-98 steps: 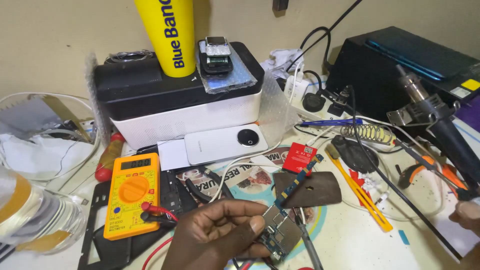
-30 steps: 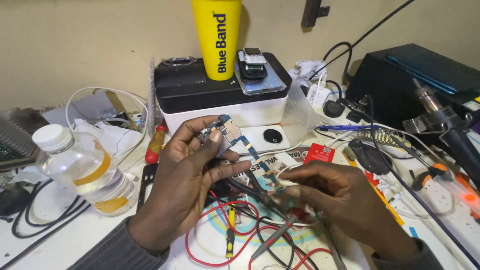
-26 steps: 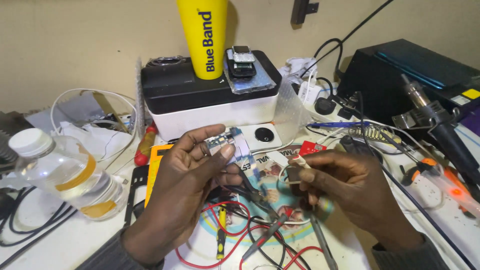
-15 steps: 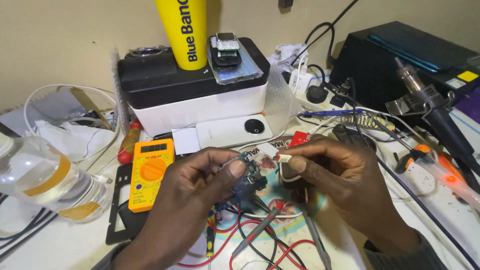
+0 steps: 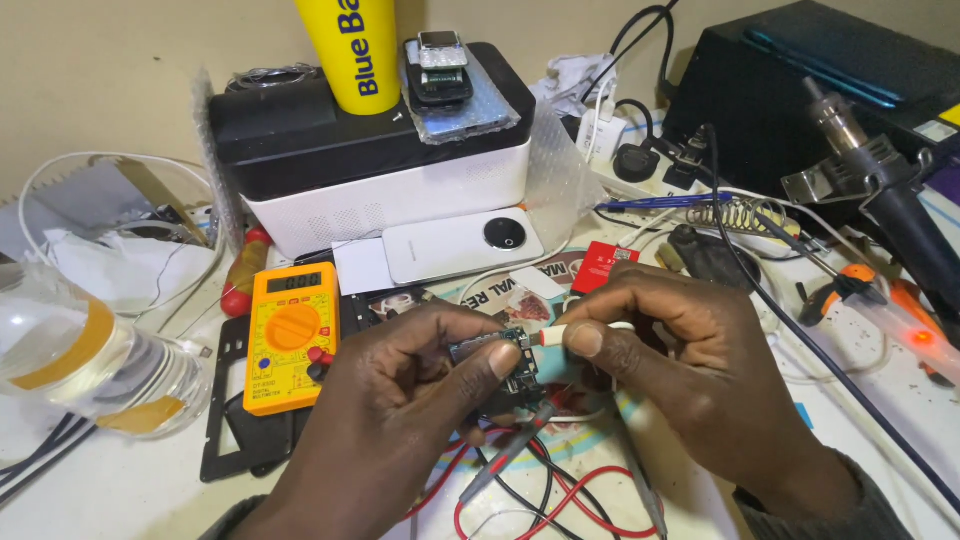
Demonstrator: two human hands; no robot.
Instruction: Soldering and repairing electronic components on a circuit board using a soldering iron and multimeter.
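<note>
Centrally, left hand [image 5: 400, 420] pinches a small circuit board [image 5: 495, 362] between thumb and fingers, held just above the bench [image 5: 120, 490]. Right hand [image 5: 690, 390] grips a white cable plug [image 5: 580, 333] between thumb and forefinger, its tip touching the board's right edge. Below both hands: red and black probe leads [image 5: 520, 490] lying loose on the bench. Left of the left hand: orange multimeter [image 5: 290, 335] flat on a black frame, and beyond it a clear plastic bottle [image 5: 75, 360] on its side. Behind the hands: white phone [image 5: 460, 245] face down against a black-topped white box [image 5: 370, 165], which carries a yellow can [image 5: 355, 50]. Far right: hot-air handle [image 5: 880, 195] in its stand, a lit red indicator [image 5: 920, 338] near it.
</note>
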